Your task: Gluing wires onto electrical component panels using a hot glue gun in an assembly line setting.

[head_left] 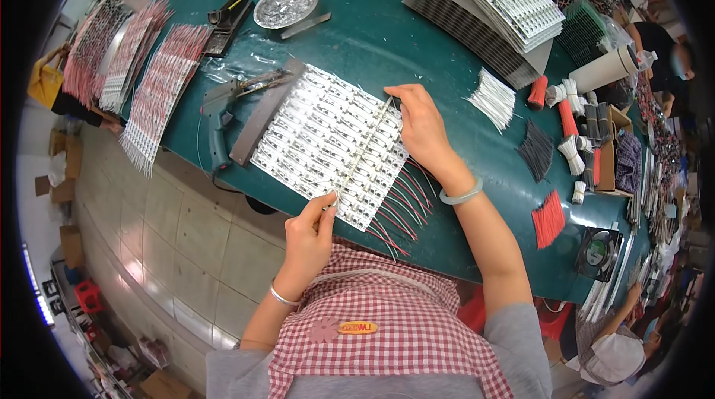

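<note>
A white panel of small circuit boards lies on the green table in front of me. Across it runs a thin pale strip. My left hand pinches the strip's near end at the panel's front edge. At the far end my right hand grips the strip, fingers closed. Red wires stick out from the panel's right side, below my right wrist.
A glue gun and a dark bar lie left of the panel. Stacked board panels, a metal dish, bundles of red, white and black wires and wired strips surround it. Other people sit at right.
</note>
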`<state>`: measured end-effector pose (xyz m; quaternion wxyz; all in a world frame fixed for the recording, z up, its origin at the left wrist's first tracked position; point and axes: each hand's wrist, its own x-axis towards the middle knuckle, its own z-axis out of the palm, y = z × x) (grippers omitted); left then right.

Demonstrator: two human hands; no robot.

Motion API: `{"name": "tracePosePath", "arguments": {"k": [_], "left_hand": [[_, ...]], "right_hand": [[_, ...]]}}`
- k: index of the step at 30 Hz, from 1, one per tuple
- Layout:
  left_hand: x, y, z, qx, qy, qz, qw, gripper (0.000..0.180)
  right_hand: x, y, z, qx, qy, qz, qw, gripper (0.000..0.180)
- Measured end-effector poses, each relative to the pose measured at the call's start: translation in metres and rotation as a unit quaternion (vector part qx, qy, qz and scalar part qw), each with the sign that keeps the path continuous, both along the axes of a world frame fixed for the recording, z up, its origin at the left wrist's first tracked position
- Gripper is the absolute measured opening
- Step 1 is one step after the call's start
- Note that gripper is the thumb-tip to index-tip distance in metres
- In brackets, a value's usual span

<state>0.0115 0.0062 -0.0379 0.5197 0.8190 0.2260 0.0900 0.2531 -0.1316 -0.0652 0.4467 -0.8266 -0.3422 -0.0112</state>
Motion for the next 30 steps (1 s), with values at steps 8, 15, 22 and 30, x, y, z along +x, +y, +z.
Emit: {"name": "tracePosePath", "arguments": {"k": [8,15,22,30], "left_hand": [[-0.007,0.008,-0.013,-0.232,0.010,0.054,0.971,0.027],[-0.009,-0.010,-0.005,-0.003,-0.017,0.032,0.999,0.028],[-0.009,-0.014,-0.009,0.004,-0.036,0.046,0.998,0.030],[-0.008,-0.017,0.003,0.041,-0.026,0.031,0.998,0.031]], "right_hand": [[0.007,-0.005,0.004,0.042,0.173,-0.009,0.984,0.031],[0.005,0.002,0.013,0.028,0.188,-0.018,0.982,0.034],[0.010,0.001,0.010,0.070,0.265,-0.027,0.961,0.036],[0.019,0.022,0.018,-0.112,0.116,-0.055,0.985,0.016]]}}
